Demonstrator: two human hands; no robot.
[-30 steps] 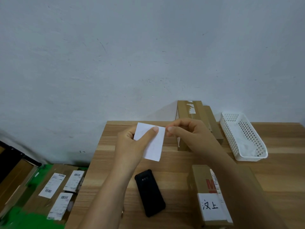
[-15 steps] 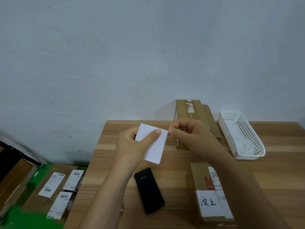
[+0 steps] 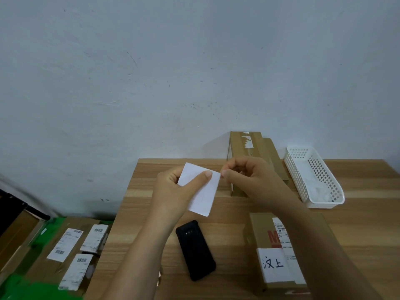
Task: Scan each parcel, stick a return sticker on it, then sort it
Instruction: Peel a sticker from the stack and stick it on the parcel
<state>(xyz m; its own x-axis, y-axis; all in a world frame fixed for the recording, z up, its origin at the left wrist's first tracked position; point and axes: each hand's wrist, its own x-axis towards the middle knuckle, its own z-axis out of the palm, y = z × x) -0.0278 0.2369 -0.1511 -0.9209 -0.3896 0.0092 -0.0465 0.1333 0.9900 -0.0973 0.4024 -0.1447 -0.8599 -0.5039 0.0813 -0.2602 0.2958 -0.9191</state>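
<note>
My left hand (image 3: 173, 191) holds a white sticker sheet (image 3: 203, 193) above the wooden table (image 3: 151, 213), thumb across its face. My right hand (image 3: 244, 176) pinches the sheet's upper right corner with curled fingers. A brown parcel (image 3: 259, 232) lies at the near right under my right forearm; it carries a printed label and a white sticker with handwritten characters (image 3: 272, 265). A black phone-like scanner (image 3: 195, 250) lies face down near the table's front, below my left hand.
Two tall brown boxes (image 3: 249, 146) stand against the wall behind my right hand. A white plastic basket (image 3: 313, 176) sits at the back right. Several labelled parcels (image 3: 71, 252) lie on the floor at the left, beside the table's edge.
Both hands hold almost the same pose; the sheet and hands have drifted slightly as the view shifted. My right fingers stay at the sheet's corner.
</note>
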